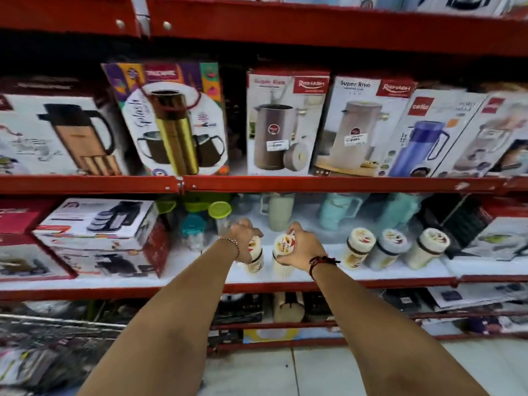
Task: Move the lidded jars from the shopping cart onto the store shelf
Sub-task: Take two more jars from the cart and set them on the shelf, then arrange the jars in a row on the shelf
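Both arms reach forward to the white-lined store shelf. My left hand grips the top of a cream lidded jar that stands on the shelf. Right beside it, my right hand is closed over the lid of a second cream jar, whose printed lid label partly shows. Three more lidded jars stand in a row on the same shelf to the right. The shopping cart's wire edge shows at the lower left.
Boxed kitchenware fills the shelf's left side. Green-lidded and teal-lidded containers and pastel mugs stand behind the jars. A red upper shelf with boxed flasks hangs close above. Lower shelves and tiled floor lie below.
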A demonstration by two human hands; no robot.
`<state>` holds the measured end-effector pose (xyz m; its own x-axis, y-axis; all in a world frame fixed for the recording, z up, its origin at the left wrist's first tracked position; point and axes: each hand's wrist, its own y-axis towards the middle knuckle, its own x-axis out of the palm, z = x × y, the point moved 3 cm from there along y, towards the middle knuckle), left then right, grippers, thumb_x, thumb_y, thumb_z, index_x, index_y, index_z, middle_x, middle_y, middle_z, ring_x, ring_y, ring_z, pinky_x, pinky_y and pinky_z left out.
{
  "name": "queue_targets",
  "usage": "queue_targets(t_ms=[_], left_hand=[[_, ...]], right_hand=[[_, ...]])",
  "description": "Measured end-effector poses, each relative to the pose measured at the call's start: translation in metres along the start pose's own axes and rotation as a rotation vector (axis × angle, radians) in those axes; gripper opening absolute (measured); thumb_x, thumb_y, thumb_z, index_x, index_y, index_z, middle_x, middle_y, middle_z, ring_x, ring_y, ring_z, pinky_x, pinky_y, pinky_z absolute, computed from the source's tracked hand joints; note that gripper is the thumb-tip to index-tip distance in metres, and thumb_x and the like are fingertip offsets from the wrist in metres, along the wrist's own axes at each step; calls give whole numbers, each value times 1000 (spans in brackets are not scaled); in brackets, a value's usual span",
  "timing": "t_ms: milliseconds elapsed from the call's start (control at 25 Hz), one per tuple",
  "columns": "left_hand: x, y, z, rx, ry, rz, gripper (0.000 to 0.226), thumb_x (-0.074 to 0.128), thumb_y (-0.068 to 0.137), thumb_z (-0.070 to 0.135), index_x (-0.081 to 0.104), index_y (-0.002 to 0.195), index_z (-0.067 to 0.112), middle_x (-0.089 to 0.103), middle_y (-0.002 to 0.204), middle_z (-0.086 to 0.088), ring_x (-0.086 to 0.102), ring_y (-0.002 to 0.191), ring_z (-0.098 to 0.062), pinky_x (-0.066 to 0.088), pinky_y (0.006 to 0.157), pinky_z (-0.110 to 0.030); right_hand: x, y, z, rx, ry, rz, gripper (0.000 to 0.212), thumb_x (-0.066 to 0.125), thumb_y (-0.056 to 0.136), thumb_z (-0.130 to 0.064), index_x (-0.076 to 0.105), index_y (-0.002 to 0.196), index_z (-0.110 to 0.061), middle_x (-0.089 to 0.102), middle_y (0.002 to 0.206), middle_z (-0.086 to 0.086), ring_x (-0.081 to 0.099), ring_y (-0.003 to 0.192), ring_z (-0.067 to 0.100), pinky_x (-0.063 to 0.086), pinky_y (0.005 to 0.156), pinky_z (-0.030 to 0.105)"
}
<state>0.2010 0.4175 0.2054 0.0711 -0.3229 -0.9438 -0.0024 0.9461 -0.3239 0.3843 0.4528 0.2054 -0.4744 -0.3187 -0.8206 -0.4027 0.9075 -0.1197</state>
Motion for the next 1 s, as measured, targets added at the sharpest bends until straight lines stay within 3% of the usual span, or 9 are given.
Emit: queue_targets(t_ms=[280,440,520,600,720,1000], left_hand=[[29,56,24,-127,-195,-48,84,72,76,16,34,150,17,33,144,-12,42,132,-32,44,109,-36],[41,55,23,-150,-299,-19,90,72,77,18,25,154,21,26,152,-10,34,140,-33,37,115,-38],[44,52,22,-127,-262,-11,103,78,74,35,18,156,22,21,159,-8,23,148,-31,27,120,-43],[37,49,24,-106,-224,19,117,78,67,56,11,157,24,12,165,-3,10,153,-27,14,123,-50],[16,52,41,-44,-237,103,125,73,61,70,7,157,25,6,166,0,1,154,-23,3,124,-53],[-12,82,121,147,-196,172,108,71,72,64,18,156,22,16,164,1,9,153,-22,3,126,-47]], right_hand=[[10,56,49,-15,11,-129,68,87,57,-43,41,106,-30,66,99,2,65,88,26,56,72,36],[11,63,57,-27,0,-170,78,81,68,-46,38,129,-25,62,120,9,62,108,32,56,88,43],[8,62,59,-52,-91,-199,85,74,75,-51,31,144,-25,51,142,8,52,127,31,50,99,43],[-2,59,61,-78,-129,-165,84,66,84,-52,26,152,-23,35,158,5,36,143,28,40,111,42],[-22,55,65,-86,-161,-58,74,57,92,-49,26,153,-21,24,164,6,24,150,25,23,122,43],[-75,47,123,45,-209,54,64,50,95,-44,30,151,-21,38,156,9,33,146,27,16,123,52]])
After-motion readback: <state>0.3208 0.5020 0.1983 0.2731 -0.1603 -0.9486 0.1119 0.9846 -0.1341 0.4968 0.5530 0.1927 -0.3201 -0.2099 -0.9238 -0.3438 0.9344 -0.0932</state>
